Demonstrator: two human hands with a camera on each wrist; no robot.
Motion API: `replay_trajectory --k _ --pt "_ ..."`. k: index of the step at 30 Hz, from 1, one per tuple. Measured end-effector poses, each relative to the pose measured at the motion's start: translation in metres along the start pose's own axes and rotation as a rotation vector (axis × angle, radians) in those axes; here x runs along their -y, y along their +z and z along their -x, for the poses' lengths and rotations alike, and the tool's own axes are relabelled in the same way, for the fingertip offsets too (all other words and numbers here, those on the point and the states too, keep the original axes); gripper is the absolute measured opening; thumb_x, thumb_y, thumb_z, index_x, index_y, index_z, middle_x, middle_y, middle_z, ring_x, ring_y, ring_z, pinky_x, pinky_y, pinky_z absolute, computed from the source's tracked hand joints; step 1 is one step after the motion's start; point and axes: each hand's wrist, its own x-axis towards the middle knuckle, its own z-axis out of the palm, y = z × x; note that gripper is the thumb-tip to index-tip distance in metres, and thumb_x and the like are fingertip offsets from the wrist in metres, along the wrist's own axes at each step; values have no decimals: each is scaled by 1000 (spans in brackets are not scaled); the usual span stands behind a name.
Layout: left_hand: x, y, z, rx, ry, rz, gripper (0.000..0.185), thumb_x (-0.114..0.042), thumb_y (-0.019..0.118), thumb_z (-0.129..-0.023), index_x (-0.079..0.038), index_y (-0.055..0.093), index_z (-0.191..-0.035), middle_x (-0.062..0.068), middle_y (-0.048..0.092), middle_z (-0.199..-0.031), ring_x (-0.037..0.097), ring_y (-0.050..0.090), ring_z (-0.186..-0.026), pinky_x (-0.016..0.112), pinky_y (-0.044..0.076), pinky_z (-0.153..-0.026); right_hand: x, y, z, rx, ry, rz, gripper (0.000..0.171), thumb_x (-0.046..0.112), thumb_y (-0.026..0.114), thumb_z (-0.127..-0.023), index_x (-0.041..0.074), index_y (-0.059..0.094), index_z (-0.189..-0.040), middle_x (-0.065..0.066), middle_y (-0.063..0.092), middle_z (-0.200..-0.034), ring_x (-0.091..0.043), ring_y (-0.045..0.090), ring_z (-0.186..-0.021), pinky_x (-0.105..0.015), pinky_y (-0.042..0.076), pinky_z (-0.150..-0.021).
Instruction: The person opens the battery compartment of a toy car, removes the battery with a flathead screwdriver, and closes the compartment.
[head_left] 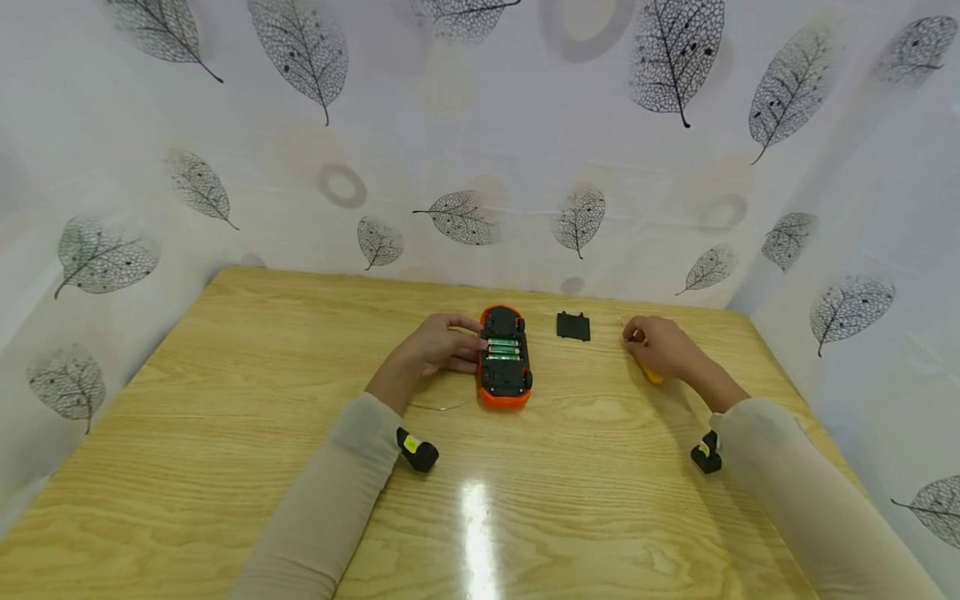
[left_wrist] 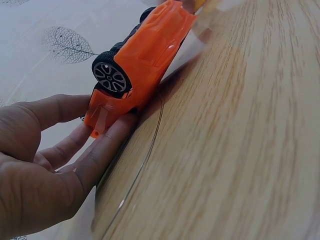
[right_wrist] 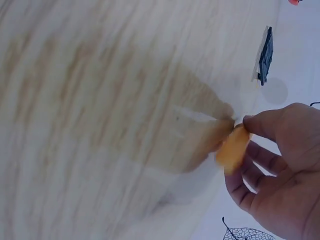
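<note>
An orange toy car (head_left: 506, 400) lies upside down, its black underside facing up. Green batteries (head_left: 503, 351) sit side by side in its uncovered compartment. My left hand (head_left: 442, 346) grips the car's left side; in the left wrist view its thumb and fingers (left_wrist: 107, 150) hold the orange body near one wheel (left_wrist: 111, 77). Off to the right, my right hand (head_left: 660, 346) pinches a small screwdriver with a yellow-orange handle (right_wrist: 233, 150) close over the table. Most of its shaft is hidden or blurred. Between car and right hand lies a black battery cover (head_left: 573, 326).
A thin wire (head_left: 442, 408) curves over the wooden table (head_left: 570, 500) beside the car. Behind the table's far edge stands a leaf-patterned cloth (head_left: 480, 150), which also covers both sides. Each wrist carries a black camera.
</note>
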Motion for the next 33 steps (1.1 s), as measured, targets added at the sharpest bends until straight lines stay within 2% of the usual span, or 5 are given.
replay_trajectory --k 8,15,20,29,33 --pt "0 0 0 3 1 3 42 3 71 -94 -2 57 -133 20 71 -112 26 74 -85 43 65 -77 -1 2 1 0 -40 -20 21 0 58 -101 -5 62 -121 -25 66 -116 -43 64 -107 -58 55 -87" --pt "0 -1 0 5 -1 3 43 2 71 -94 -2 56 -134 21 71 -113 26 74 -86 43 64 -77 -4 0 5 25 24 35 29 11 63 -99 -10 62 -119 -23 66 -101 -37 64 -91 -55 54 -79" --pt "0 -1 0 2 -4 -3 43 2 71 -94 -2 56 -134 21 71 -114 26 74 -86 43 64 -77 -4 1 6 31 -13 84 26 8 59 -99 -10 62 -119 -26 66 -108 -42 63 -99 -59 53 -85" --pt "0 -1 0 2 -4 -8 44 2 71 -94 -1 56 -135 21 71 -112 25 74 -85 43 65 -76 14 3 0 -78 -53 244 29 12 47 -105 3 60 -129 -24 57 -117 -40 53 -94 -52 45 -71" --pt "-1 0 1 1 -2 -15 44 1 71 -94 0 55 -135 20 72 -109 25 74 -83 43 65 -75 31 2 -4 -112 -72 291 27 13 48 -106 6 60 -130 -22 55 -118 -40 48 -96 -54 42 -74"
